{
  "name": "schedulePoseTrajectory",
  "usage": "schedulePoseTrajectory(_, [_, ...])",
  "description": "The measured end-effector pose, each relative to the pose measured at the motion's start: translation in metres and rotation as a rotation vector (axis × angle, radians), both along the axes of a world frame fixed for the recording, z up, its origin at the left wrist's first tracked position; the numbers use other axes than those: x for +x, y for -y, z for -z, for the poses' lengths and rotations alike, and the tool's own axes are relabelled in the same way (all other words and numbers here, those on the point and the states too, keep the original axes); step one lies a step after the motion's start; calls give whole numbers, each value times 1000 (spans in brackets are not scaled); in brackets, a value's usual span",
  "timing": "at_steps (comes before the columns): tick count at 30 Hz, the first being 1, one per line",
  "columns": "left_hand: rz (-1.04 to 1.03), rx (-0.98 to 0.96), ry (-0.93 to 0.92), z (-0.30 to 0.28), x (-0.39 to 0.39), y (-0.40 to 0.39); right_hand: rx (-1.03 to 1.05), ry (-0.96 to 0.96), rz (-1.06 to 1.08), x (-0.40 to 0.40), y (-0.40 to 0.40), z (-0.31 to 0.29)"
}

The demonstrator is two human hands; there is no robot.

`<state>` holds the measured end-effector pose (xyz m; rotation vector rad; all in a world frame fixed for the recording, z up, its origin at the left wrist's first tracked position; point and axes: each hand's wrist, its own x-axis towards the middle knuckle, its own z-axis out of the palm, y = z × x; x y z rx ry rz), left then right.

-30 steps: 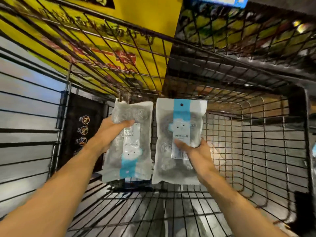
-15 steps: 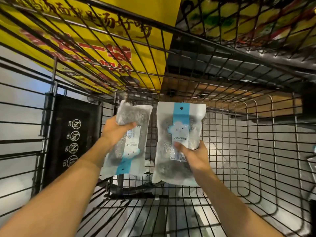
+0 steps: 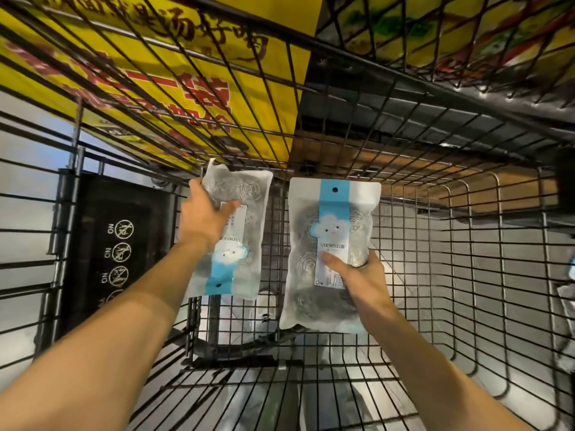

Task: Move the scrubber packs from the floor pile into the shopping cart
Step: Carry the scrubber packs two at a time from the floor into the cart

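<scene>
Head view, single entry.

Left hand (image 3: 203, 217): fingers wrapped round the upper half of the left scrubber pack (image 3: 231, 234), thumb across its front label. Pack hangs below the fingers, printed upside down, hang-hole at the bottom; likely snatched up by whichever end lay uppermost.

Right hand (image 3: 354, 276): thumb pressed on the label, fingers curled behind the lower half of the right scrubber pack (image 3: 331, 244). Pack stands up above the fingers, hang-hole on top, steel scourers visible through the clear film.

Both packs: held apart, side by side, over the wire floor of the shopping cart (image 3: 466, 275), inside its walls, not yet laid down. One pack per hand probably halves the trips.

Left of the left-hand fingers: black plastic panel (image 3: 118, 244) with prohibition symbols. Beyond the fingertips, through the wire: yellow printed sign (image 3: 174, 73).

Floor pile: not in view.
</scene>
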<state>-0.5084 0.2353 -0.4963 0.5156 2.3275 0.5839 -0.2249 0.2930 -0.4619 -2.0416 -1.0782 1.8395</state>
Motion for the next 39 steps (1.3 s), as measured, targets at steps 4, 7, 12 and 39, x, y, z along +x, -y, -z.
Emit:
schedulePoseTrajectory(4, [170, -96, -210, 0, 14, 3, 12, 4, -49, -7, -4, 0])
schedulePoseTrajectory(7, [237, -159, -268, -1, 24, 5, 20, -4, -69, -9, -7, 3])
schedulePoseTrajectory(12, [320, -319, -292, -12, 22, 10, -15, 33, -83, -22, -11, 12])
schedulePoseTrajectory(39, [716, -174, -312, -261, 28, 43, 583, 246, -713, 1, -41, -196])
